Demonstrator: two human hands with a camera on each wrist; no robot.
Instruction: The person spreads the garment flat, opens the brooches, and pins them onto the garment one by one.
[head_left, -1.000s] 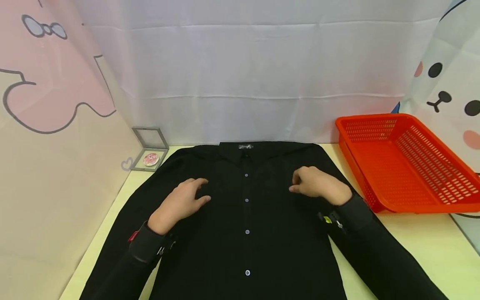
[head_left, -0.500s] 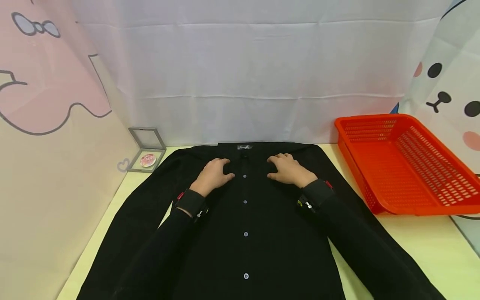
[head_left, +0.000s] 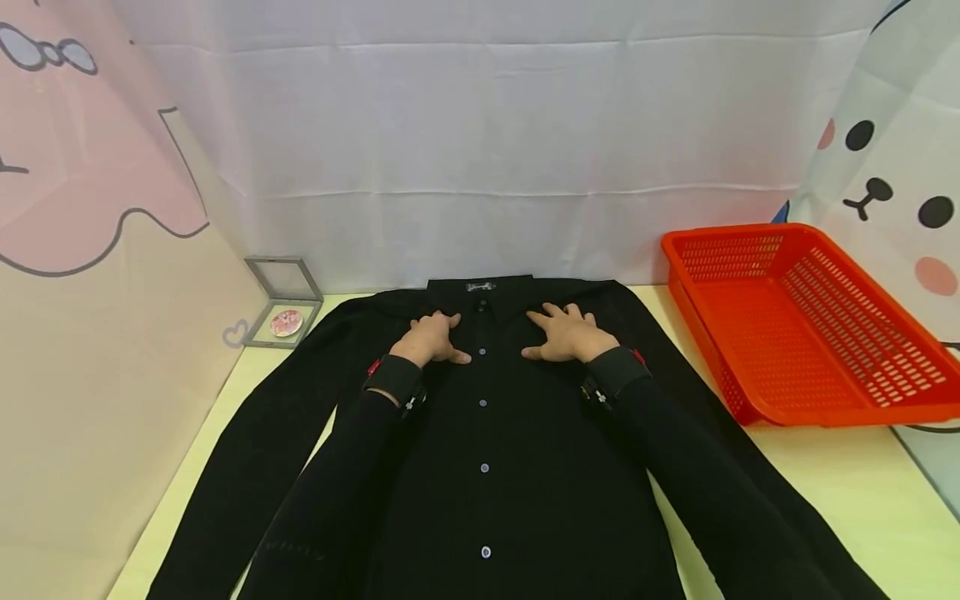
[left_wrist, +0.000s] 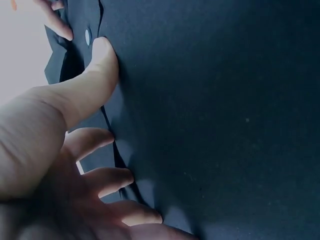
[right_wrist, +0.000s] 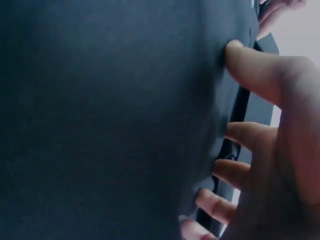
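Note:
A black button-up shirt (head_left: pixel 480 433) lies spread front side up on the table, its collar at the far edge and its sleeves angled down to both sides. My left hand (head_left: pixel 430 340) rests on the chest just left of the button row, fingers spread. To the right of the buttons, my right hand (head_left: pixel 567 332) touches the chest at the same height, its fingers spread too. In the left wrist view the thumb (left_wrist: pixel 102 60) and fingertips press on the cloth beside a button. The right wrist view shows the fingertips (right_wrist: pixel 232 131) against the fabric, with nothing pinched.
An orange-red plastic basket (head_left: pixel 817 412) stands at the right on the pale yellow table (head_left: pixel 795 462). A small grey-framed hinged case (head_left: pixel 258 340) with a pink round piece (head_left: pixel 287 323) inside sits at the back left. Cloth hangings (head_left: pixel 480 125) enclose the back and sides.
Both hands have moved inward and up toward the collar, from above the shirt's sides to the upper chest. Their fingers have spread onto the cloth. The view has shifted slightly.

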